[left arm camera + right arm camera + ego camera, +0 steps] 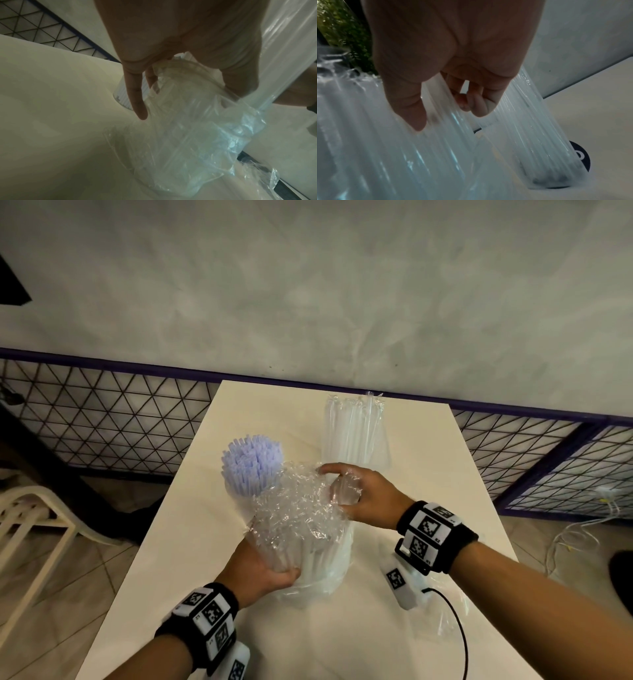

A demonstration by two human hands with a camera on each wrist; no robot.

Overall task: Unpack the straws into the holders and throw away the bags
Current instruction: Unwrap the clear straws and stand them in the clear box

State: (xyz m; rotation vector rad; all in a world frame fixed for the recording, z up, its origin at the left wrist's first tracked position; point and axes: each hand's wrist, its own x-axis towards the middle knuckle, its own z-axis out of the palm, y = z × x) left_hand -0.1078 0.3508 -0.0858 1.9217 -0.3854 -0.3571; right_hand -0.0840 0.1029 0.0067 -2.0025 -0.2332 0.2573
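Left hand (pixel 262 571) grips the bagged clear straws (pixel 308 556) upright, low on the table (pixel 191 542); right hand (pixel 359 496) pinches the crumpled bag top (pixel 298 501). Risk: a hard tug tips the bundle into the purple straws (pixel 251 465) just beside, scattering them.

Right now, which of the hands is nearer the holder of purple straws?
Left. The left hand grips the bagged bundle just in front of the purple straws; the right hand grips the bag's top, farther right.
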